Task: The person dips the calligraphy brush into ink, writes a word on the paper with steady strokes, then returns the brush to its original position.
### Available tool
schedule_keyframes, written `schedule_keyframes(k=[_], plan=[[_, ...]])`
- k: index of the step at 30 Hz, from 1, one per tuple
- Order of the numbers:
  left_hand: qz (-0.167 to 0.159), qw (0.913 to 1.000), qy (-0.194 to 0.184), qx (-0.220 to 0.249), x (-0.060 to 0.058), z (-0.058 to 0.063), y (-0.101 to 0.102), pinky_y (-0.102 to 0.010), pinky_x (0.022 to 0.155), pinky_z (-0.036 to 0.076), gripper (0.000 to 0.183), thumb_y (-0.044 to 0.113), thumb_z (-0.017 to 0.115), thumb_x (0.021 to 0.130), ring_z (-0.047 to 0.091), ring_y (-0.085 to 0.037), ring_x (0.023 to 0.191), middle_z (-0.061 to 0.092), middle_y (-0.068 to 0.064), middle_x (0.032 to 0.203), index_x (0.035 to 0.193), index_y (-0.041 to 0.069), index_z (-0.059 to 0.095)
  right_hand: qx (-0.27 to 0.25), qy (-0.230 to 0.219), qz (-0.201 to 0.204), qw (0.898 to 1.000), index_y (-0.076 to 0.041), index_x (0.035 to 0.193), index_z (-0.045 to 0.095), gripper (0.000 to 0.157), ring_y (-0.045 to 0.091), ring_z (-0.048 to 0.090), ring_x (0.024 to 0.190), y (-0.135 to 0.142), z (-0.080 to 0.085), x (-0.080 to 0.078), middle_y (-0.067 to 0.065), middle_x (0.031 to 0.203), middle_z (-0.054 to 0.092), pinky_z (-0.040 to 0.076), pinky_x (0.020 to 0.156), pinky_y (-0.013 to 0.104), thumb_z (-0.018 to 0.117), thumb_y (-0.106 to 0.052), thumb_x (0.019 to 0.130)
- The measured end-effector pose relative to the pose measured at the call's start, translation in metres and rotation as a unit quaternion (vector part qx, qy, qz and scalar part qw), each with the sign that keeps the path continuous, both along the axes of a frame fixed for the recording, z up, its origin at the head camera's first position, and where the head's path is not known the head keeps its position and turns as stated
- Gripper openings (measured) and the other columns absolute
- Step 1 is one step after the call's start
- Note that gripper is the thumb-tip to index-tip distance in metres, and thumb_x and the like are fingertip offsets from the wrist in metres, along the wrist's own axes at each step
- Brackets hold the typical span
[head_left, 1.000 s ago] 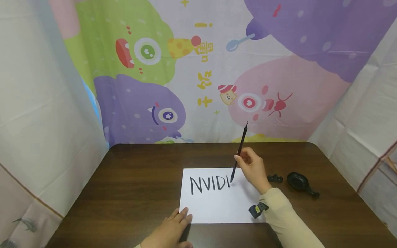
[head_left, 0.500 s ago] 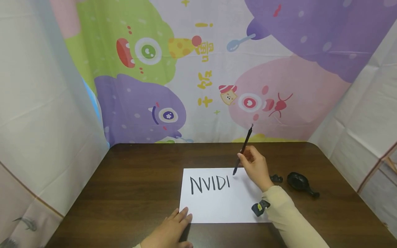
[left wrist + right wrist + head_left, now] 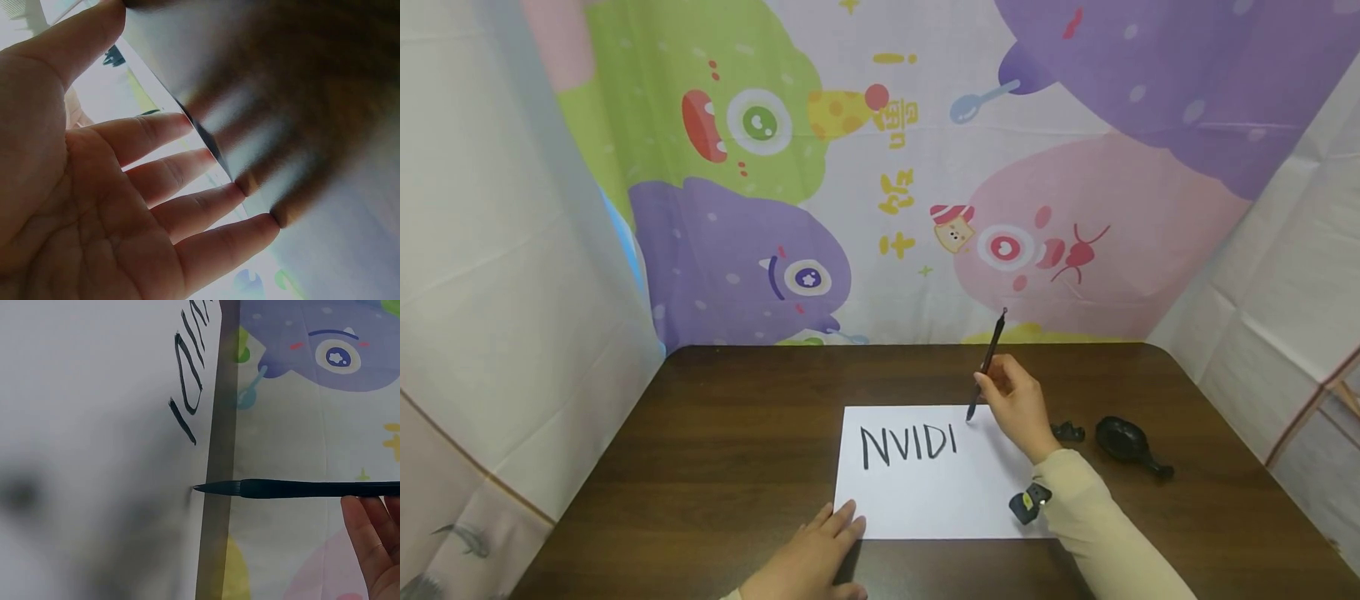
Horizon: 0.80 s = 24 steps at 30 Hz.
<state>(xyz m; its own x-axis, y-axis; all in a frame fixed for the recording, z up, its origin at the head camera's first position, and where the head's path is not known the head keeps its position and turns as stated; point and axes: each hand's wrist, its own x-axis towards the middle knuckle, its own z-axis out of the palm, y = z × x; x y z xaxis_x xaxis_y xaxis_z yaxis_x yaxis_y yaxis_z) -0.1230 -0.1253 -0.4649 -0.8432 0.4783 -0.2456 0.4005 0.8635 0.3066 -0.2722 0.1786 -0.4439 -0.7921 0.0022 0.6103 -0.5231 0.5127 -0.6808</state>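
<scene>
At left, a person's left hand rests on the near left corner of a sheet of paper, its grip spread, fingers straight and slightly apart, most likely to keep the sheet from sliding on the desk. At right of center, the right hand has its grip pinched around a brush, thumb against fingers. The brush is held steeply above the written line, apparently so that its tip can be steered without the hand smearing the ink. The tip sits by the sheet's far edge, to the right of the last letter; whether it touches is hard to tell. Farther right, a small black brush rest and a black dish with a short handle stand beside the paper, seemingly kept within the right hand's reach. The paper lies flat and white, bearing bold black letters that read "NVIDI," with bare space below. The brush is dark and slim, with a pointed tip and a tiny loop at its upper end.
</scene>
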Motion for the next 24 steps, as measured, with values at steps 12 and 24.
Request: schedule_keyframes(k=[12,24], plan=[[-0.002,1.0000,0.002,-0.002,-0.0006,0.0008,-0.0001,-0.066,0.101,0.042,0.077,0.050,0.075,0.079,0.041,-0.046,0.137,0.043,-0.016,0.153,0.141,0.009,0.052,0.012,-0.017,0.005,1.000,-0.004,0.099,0.062,0.012,0.008,0.058,0.072,-0.0023,-0.0020,0.0028,0.009,0.083,0.065,0.055,0.062,0.019,0.069,-0.006,0.090],[0.003,0.9999,-0.011,-0.005,-0.0024,-0.0006,-0.0003,-0.065,0.101,0.041,0.077,0.051,0.075,0.079,0.040,-0.045,0.138,0.042,-0.015,0.153,0.141,0.010,0.052,0.005,-0.017,0.004,1.000,-0.004,0.097,0.064,0.013,0.014,0.058,0.073,-0.0045,-0.0040,0.0038,0.009,0.082,0.066,0.052,0.062,0.018,0.072,-0.006,0.087]])
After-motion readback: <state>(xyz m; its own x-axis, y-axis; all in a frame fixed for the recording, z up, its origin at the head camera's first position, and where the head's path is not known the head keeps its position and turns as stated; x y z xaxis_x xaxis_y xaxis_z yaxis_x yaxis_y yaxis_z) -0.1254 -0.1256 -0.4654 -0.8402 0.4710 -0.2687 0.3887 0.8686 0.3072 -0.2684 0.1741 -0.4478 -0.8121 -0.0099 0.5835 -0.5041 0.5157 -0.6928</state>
